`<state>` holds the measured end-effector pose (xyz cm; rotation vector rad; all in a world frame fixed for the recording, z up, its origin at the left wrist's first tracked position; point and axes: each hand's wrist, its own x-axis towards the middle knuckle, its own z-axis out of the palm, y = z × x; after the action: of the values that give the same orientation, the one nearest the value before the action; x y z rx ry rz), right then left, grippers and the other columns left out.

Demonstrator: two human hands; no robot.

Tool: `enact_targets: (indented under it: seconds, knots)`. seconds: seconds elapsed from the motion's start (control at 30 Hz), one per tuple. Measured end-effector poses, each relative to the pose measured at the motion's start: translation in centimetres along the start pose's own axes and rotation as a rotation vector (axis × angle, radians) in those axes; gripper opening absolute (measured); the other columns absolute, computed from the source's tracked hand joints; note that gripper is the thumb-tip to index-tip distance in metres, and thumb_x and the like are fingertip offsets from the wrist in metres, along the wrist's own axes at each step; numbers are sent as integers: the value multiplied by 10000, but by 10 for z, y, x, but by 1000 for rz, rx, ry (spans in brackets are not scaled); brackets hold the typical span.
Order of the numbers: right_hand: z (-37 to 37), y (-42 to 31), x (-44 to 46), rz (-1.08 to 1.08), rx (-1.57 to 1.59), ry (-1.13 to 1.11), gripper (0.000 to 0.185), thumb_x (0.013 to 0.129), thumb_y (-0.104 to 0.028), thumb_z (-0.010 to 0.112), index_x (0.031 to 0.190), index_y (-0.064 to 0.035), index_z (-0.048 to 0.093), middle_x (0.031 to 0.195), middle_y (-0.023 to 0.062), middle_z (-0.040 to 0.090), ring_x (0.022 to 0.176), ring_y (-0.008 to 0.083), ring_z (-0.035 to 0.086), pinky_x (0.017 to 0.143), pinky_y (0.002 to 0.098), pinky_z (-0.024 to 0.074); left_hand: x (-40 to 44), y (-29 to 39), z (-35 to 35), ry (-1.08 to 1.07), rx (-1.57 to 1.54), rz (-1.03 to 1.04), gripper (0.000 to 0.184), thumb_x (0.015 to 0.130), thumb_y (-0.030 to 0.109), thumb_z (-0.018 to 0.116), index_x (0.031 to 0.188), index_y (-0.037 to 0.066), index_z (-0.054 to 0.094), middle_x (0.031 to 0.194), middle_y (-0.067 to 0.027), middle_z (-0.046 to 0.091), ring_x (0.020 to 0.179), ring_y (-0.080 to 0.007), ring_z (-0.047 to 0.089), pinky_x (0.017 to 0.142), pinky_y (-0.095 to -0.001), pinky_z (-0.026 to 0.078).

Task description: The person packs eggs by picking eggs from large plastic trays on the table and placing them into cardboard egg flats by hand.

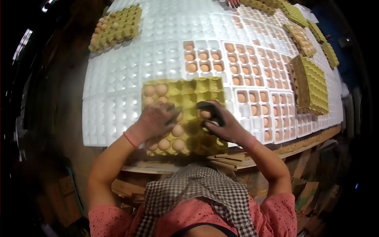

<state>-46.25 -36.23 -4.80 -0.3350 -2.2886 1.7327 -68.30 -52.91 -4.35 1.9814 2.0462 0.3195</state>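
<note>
A yellow-green pulp egg tray (193, 94) lies in front of me, with brown eggs (178, 144) in its left part and bare cups on its right. My left hand (158, 118), gloved and slightly blurred, is over the left part of the tray. Its fingers are curled around an egg (179, 117) that shows at the fingertips. My right hand (223, 121), in a dark-fingered glove, holds another egg (205, 114) between thumb and fingers above the tray's right side.
White foam trays (114, 71) cover the table; those on the right hold several eggs (245, 71). A stack of pulp trays (310, 85) stands at right. Another pulp tray with eggs (116, 29) lies at far left. Another person's hand (233, 3) shows at the far edge.
</note>
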Motion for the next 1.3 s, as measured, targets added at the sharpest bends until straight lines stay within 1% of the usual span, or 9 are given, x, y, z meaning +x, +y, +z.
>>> enact_targets:
  seconds: [0.23,0.43,0.5,0.63,0.77,0.93,0.97,1.17,1.3]
  knots:
    - [-23,-1,-50,20,3,239,515,841,-59,686,1319,-53,493,1137,160,613,972,269,658,848,357,522,7,16,-16,73,-350,-247,487,778,231,714,1232,84,613,1149,-116,657,1063,-325,631,895,-437,519]
    - [-87,101,-78,-3,-775,542,374,906,-170,635,1253,-41,582,1119,139,647,835,210,664,698,291,530,96,118,-2,86,-295,231,558,738,250,778,1246,94,610,1180,-152,635,1012,-356,630,882,-411,521]
    - [-105,72,-91,467,43,491,359,944,-208,612,1258,-35,588,1070,90,656,757,153,651,653,273,522,116,141,19,-92,-104,333,503,756,326,746,1215,165,622,1225,-131,612,996,-321,642,875,-409,524]
    - [-135,71,-138,378,562,778,300,981,-194,567,1224,-19,584,1056,38,628,794,90,611,653,244,503,146,181,70,-181,205,439,383,831,236,638,1212,210,616,1171,-112,611,948,-303,659,784,-404,542]
    - [-161,101,-177,-238,-504,631,348,880,-7,605,1225,-10,557,1202,133,576,868,191,618,696,275,522,179,190,101,-453,147,298,388,904,240,563,1281,149,577,1123,-116,614,905,-292,676,752,-407,544]
    - [-197,56,-193,-46,-353,622,447,783,42,649,1223,7,574,1202,177,603,1032,309,635,826,354,565,211,192,77,-126,-333,123,346,893,253,644,1209,111,637,1060,-124,673,916,-276,677,788,-381,533]
    - [-202,78,-197,-40,-335,676,331,971,-133,522,1271,-7,584,1242,96,625,893,130,635,715,237,519,221,190,80,-62,-593,25,311,875,261,677,1144,104,673,1017,-124,700,936,-271,670,803,-390,525]
    - [-390,44,-149,-219,1195,957,283,996,-286,538,1184,-93,623,1026,57,681,741,160,644,652,296,576,272,206,95,158,-755,66,226,882,113,672,1089,20,673,1013,-130,690,916,-267,681,814,-344,516]
    - [-537,62,-77,-336,1174,1199,274,916,-312,668,1077,-94,632,918,69,635,849,229,627,788,361,583,310,233,120,454,-523,324,189,900,132,592,1047,40,666,971,-130,641,879,-304,648,774,-394,520]
